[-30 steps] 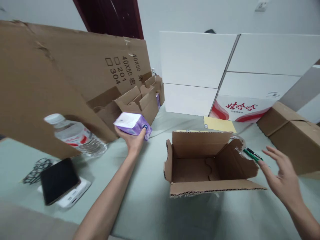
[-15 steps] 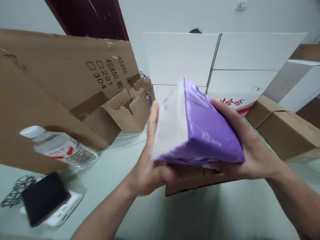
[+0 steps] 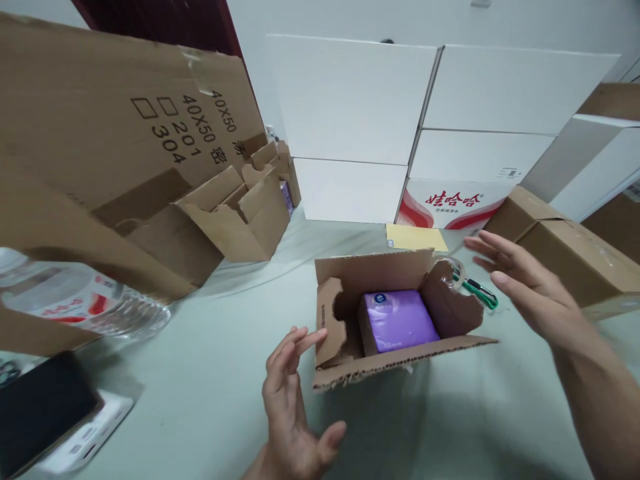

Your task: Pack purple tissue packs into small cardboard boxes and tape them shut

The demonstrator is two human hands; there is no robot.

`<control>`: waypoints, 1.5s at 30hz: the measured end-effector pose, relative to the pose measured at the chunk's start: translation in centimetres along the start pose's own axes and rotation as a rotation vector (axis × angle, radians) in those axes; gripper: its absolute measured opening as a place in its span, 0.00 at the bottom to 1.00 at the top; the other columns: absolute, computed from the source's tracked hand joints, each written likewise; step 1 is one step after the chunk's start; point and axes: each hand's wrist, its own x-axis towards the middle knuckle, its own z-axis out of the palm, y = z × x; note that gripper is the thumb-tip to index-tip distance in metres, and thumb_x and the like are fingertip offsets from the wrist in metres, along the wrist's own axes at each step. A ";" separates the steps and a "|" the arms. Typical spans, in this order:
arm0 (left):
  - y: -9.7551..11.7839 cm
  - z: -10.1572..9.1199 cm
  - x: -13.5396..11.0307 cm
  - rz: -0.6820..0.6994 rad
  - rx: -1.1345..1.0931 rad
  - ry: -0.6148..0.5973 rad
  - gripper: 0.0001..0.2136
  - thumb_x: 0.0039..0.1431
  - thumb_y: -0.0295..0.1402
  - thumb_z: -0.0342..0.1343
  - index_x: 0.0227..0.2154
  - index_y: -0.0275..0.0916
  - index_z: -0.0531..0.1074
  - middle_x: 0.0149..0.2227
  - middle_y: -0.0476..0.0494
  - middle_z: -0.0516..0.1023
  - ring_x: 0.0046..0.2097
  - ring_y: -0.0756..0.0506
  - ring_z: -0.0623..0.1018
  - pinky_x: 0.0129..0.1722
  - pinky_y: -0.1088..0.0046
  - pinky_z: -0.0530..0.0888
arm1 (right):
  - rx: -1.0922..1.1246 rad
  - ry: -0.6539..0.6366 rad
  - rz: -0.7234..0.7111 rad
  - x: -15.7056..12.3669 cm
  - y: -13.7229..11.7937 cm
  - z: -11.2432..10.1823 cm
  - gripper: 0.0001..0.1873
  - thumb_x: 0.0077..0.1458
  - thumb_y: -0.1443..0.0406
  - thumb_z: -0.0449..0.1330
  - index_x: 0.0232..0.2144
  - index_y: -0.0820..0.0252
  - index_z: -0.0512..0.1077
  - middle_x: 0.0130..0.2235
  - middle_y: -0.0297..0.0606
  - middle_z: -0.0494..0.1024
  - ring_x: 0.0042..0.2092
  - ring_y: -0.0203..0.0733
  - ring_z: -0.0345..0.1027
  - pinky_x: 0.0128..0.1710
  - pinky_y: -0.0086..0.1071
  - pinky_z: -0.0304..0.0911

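Note:
A purple tissue pack lies inside an open cardboard box, whose flaps stand up and outward. At the box's left side, my left hand holds nothing, its fingers apart and one fingertip at or close to the left flap. My right hand hovers to the right of the box, fingers spread and free of anything. Between that hand and the box lie a green-handled cutter and a roll of clear tape, partly hidden by the box's right flap.
A yellow paper lies behind the box, before stacked white cartons. Brown boxes stand at right, open small boxes at left. A water bottle, dark phone and white device occupy the left.
The purple tissue pack has gone from between both hands down into the cardboard box. Both hands have let go and moved apart to either side. The view has shifted somewhat.

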 end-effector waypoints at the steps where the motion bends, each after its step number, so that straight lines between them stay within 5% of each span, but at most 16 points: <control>1: -0.1 0.1 0.4 -0.006 -0.001 -0.019 0.35 0.65 0.48 0.56 0.69 0.41 0.52 0.58 0.35 0.71 0.57 0.41 0.77 0.71 0.55 0.55 | 0.132 0.005 0.092 0.2 1.5 0.3 0.32 0.64 0.50 0.58 0.67 0.39 0.60 0.67 0.38 0.67 0.68 0.52 0.60 0.65 0.51 0.59; 5: -0.3 0.4 1.9 0.007 0.095 -0.065 0.25 0.68 0.41 0.56 0.63 0.41 0.61 0.40 0.50 0.80 0.42 0.50 0.81 0.74 0.62 0.42 | 0.423 -0.137 0.318 1.0 6.1 3.2 0.47 0.49 0.47 0.70 0.68 0.46 0.59 0.68 0.45 0.65 0.71 0.54 0.53 0.67 0.49 0.56; 8: -0.1 1.2 2.4 -0.057 0.124 0.001 0.18 0.68 0.37 0.55 0.58 0.42 0.65 0.36 0.53 0.78 0.39 0.51 0.81 0.72 0.66 0.50 | 0.484 -0.163 0.323 1.6 6.4 5.6 0.51 0.41 0.47 0.74 0.65 0.47 0.62 0.67 0.44 0.67 0.67 0.55 0.60 0.62 0.46 0.62; 12: 0.7 2.5 2.2 -0.213 0.158 0.092 0.08 0.68 0.31 0.52 0.47 0.45 0.71 0.41 0.49 0.77 0.50 0.51 0.78 0.59 0.78 0.69 | 0.537 -0.102 0.350 0.8 4.6 6.9 0.36 0.45 0.57 0.73 0.57 0.45 0.69 0.56 0.37 0.78 0.49 0.47 0.75 0.44 0.35 0.72; 16: 1.5 2.5 1.7 -0.254 0.124 0.060 0.11 0.67 0.27 0.52 0.48 0.46 0.70 0.53 0.45 0.70 0.56 0.51 0.75 0.53 0.82 0.74 | 0.589 0.035 0.327 -2.8 3.5 6.3 0.16 0.56 0.55 0.64 0.47 0.46 0.75 0.55 0.34 0.78 0.56 0.47 0.72 0.50 0.34 0.69; 20: 1.3 1.4 1.8 -0.355 0.111 -0.101 0.25 0.69 0.27 0.47 0.66 0.53 0.57 0.72 0.44 0.51 0.71 0.45 0.59 0.64 0.69 0.70 | 0.555 0.034 0.210 -6.8 4.0 5.5 0.27 0.59 0.41 0.55 0.52 0.47 0.76 0.63 0.41 0.71 0.64 0.55 0.64 0.58 0.42 0.65; 22: 0.8 0.7 2.2 -0.357 0.115 -0.218 0.26 0.70 0.27 0.44 0.67 0.53 0.54 0.73 0.45 0.51 0.73 0.44 0.55 0.67 0.63 0.66 | 0.488 0.006 0.179 -8.0 4.5 5.3 0.30 0.59 0.39 0.54 0.53 0.46 0.75 0.65 0.41 0.69 0.66 0.56 0.61 0.59 0.42 0.64; 27: -0.5 -0.3 3.7 -0.078 0.223 -0.399 0.14 0.64 0.23 0.47 0.48 0.45 0.68 0.63 0.44 0.70 0.70 0.44 0.62 0.70 0.59 0.61 | 0.298 -0.059 0.041 -7.4 5.3 3.7 0.28 0.67 0.44 0.45 0.41 0.47 0.81 0.64 0.39 0.69 0.66 0.54 0.60 0.64 0.46 0.58; 30: -0.3 -0.7 5.0 0.086 0.313 -0.427 0.13 0.59 0.22 0.49 0.44 0.41 0.69 0.56 0.42 0.76 0.64 0.46 0.70 0.72 0.64 0.53 | -0.071 0.122 0.043 -4.9 7.2 2.1 0.17 0.66 0.52 0.53 0.41 0.50 0.80 0.59 0.44 0.72 0.63 0.54 0.65 0.63 0.50 0.58; 33: 0.7 -0.7 6.6 0.182 0.370 -0.507 0.14 0.57 0.21 0.50 0.44 0.40 0.69 0.53 0.42 0.79 0.60 0.48 0.73 0.72 0.68 0.51 | -0.317 0.266 0.088 -1.8 10.8 1.2 0.14 0.58 0.57 0.61 0.42 0.56 0.78 0.58 0.52 0.71 0.66 0.63 0.57 0.66 0.60 0.50; 36: 1.8 -0.4 7.4 0.281 0.405 -0.663 0.20 0.59 0.21 0.47 0.54 0.37 0.69 0.56 0.42 0.79 0.64 0.47 0.71 0.71 0.67 0.56 | -0.306 0.225 0.123 0.7 14.3 1.6 0.14 0.51 0.58 0.64 0.39 0.58 0.78 0.61 0.54 0.67 0.71 0.67 0.44 0.68 0.64 0.41; 39: 1.9 0.2 6.8 0.376 0.513 -0.715 0.21 0.68 0.31 0.44 0.62 0.36 0.65 0.62 0.41 0.74 0.69 0.42 0.65 0.71 0.62 0.55 | -0.236 0.190 0.154 2.2 16.0 2.3 0.11 0.47 0.56 0.66 0.31 0.57 0.76 0.59 0.51 0.71 0.72 0.66 0.42 0.69 0.63 0.38; 42: 0.9 0.7 5.4 0.482 0.591 -0.662 0.25 0.71 0.47 0.41 0.62 0.37 0.66 0.65 0.41 0.71 0.70 0.40 0.62 0.70 0.61 0.54 | -0.116 0.184 0.203 2.6 15.4 2.0 0.16 0.48 0.50 0.65 0.27 0.55 0.73 0.50 0.49 0.77 0.68 0.65 0.52 0.67 0.62 0.43; 45: -0.2 0.8 4.4 0.551 0.639 -0.604 0.26 0.70 0.49 0.44 0.61 0.37 0.67 0.65 0.41 0.71 0.70 0.40 0.63 0.70 0.62 0.56 | 0.056 0.171 0.259 2.2 12.8 0.9 0.22 0.53 0.43 0.60 0.31 0.55 0.73 0.39 0.44 0.80 0.54 0.58 0.70 0.59 0.55 0.61</control>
